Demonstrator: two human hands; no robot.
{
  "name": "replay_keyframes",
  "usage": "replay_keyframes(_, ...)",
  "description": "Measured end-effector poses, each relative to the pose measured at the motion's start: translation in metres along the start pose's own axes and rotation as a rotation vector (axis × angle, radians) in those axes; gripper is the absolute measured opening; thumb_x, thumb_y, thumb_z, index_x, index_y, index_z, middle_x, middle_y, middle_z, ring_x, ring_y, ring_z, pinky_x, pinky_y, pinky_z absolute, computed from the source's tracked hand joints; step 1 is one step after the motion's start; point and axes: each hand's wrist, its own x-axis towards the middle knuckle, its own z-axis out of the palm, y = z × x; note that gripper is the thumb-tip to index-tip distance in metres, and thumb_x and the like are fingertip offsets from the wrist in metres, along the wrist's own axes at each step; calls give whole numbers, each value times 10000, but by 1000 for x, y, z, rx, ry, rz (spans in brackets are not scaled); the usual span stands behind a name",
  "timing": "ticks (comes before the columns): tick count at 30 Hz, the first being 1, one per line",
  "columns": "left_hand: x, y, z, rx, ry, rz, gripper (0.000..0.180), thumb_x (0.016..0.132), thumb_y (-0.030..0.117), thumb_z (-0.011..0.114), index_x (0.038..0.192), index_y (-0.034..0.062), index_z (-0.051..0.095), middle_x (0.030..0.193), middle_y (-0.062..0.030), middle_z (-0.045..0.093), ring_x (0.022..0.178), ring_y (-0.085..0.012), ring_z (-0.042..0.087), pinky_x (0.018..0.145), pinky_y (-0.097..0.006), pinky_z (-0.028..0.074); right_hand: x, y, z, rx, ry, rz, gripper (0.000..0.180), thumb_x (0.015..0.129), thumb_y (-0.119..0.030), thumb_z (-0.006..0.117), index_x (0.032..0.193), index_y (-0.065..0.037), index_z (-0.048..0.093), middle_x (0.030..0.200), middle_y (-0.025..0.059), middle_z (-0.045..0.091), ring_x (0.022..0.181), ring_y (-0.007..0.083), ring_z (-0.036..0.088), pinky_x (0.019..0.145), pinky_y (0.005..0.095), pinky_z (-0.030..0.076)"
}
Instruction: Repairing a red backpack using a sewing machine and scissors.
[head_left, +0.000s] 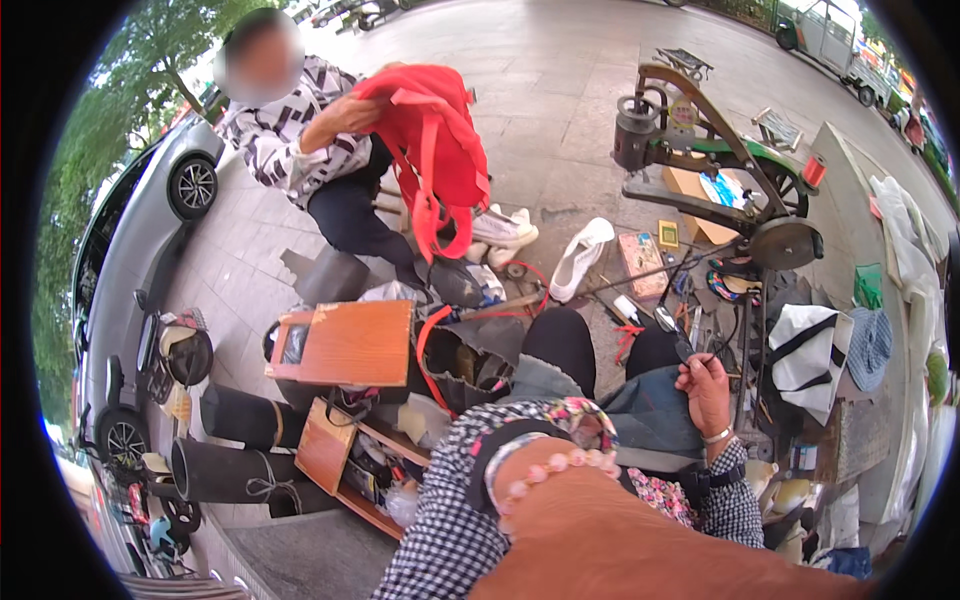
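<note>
My left hand (690, 535) is raised very close to the camera, with a pink bead bracelet at the wrist and a checked sleeve behind it. Its fingers run out of the picture. Over my lap, on the right, my right hand (705, 388) is closed in a pinch on what looks like a pair of eyeglasses (683, 349), thin and dark. A grey-blue apron (650, 410) covers my knees beside that hand. Across from me a seated person in a patterned top holds up a red backpack (425, 130) with both straps dangling.
A hand-cranked sewing machine (700, 180) stands at the right, with a red thread spool (814, 170). A white shoe (582, 260) and scattered tools lie before me. An orange wooden drawer box (360, 343) and black rolls (225, 470) are at left; a white bag (805, 350) is at right.
</note>
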Motion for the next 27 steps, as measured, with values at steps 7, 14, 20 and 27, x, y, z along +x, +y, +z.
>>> replay_keyframes(7, 4, -10, 23, -25, 82, 63, 296, 871, 201, 346, 984, 9, 541, 856, -118, 568, 680, -253, 544, 603, -323, 465, -1, 4, 9, 62, -9, 63, 95, 823, -101, 534, 897, -44, 517, 757, 69, 571, 600, 133, 550, 578, 246, 478)
replay_keyframes(14, -8, -6, 31, -136, 91, -8, 295, 875, 196, 335, 983, 12, 539, 834, -116, 569, 656, -262, 541, 587, -328, 465, -1, 0, -2, 12, 16, 4, 89, 830, -100, 519, 903, -51, 511, 783, 64, 570, 612, 109, 545, 588, 244, 476)
replay_keyframes(20, -17, -1, 53, -96, 160, -29, 295, 879, 192, 326, 982, 15, 538, 815, -115, 571, 635, -271, 538, 573, -331, 465, 5, 3, 3, 5, -7, 47, 106, 822, -106, 535, 909, -50, 510, 773, 59, 571, 608, 108, 539, 582, 236, 468)
replay_keyframes(27, -14, 6, 76, -106, 240, 38, 295, 882, 187, 316, 982, 18, 537, 792, -114, 572, 611, -281, 535, 557, -335, 465, -4, 1, 6, 9, 3, 33, 106, 821, -121, 542, 894, -50, 515, 774, 60, 574, 605, 102, 549, 577, 231, 471)
